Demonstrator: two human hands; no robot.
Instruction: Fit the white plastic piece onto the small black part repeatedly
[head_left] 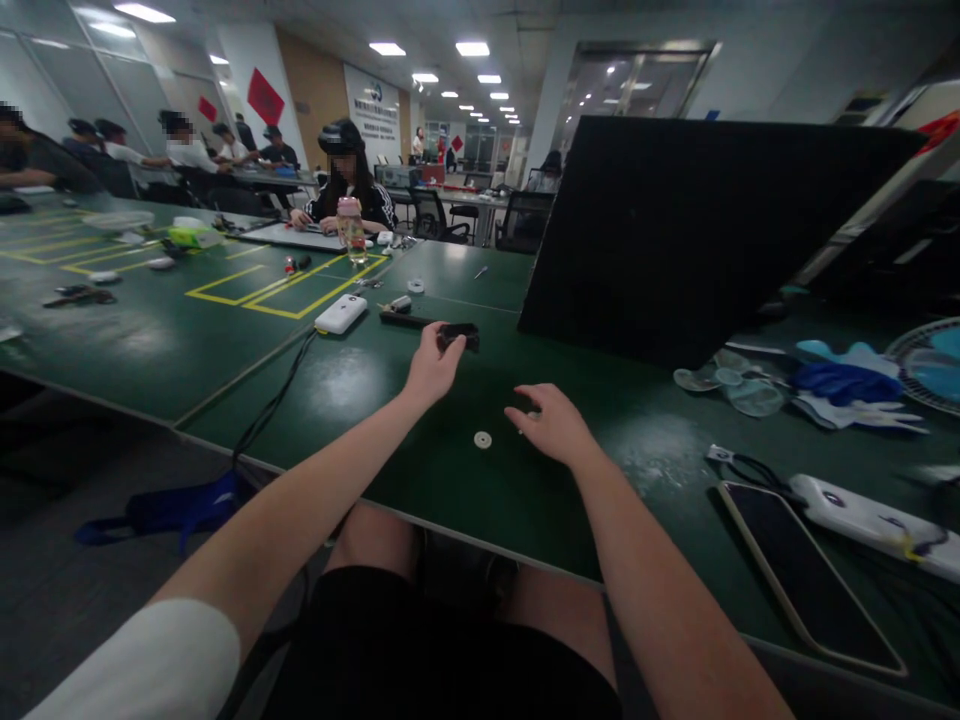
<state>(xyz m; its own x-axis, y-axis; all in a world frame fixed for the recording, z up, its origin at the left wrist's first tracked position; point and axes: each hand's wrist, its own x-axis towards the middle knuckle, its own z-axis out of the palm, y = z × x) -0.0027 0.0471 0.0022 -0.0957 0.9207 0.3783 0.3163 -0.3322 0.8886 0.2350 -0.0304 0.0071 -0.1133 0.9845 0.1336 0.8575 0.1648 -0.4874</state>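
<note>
My left hand (433, 365) is closed around a small dark object (460, 336), its thumb on the near side. What kind of object that is I cannot make out. To the right, my right hand (553, 422) hovers low over the green table (420, 460) with thumb and forefinger apart. A small pale bit shows by its curled fingers, too small to name. Between the hands, nearer the table's front edge, lies a pale round disc (483, 440) with a hole in its middle. Behind my left hand rests a long dark bar (405, 318).
A large black panel (675, 240) stands at the back right. Gloves (847, 382), a phone (814, 575) and a white power bank (870, 515) lie at the right. Leftward are another white power bank (342, 314) with a cable and a bottle (351, 232). A person (343, 190) sits opposite.
</note>
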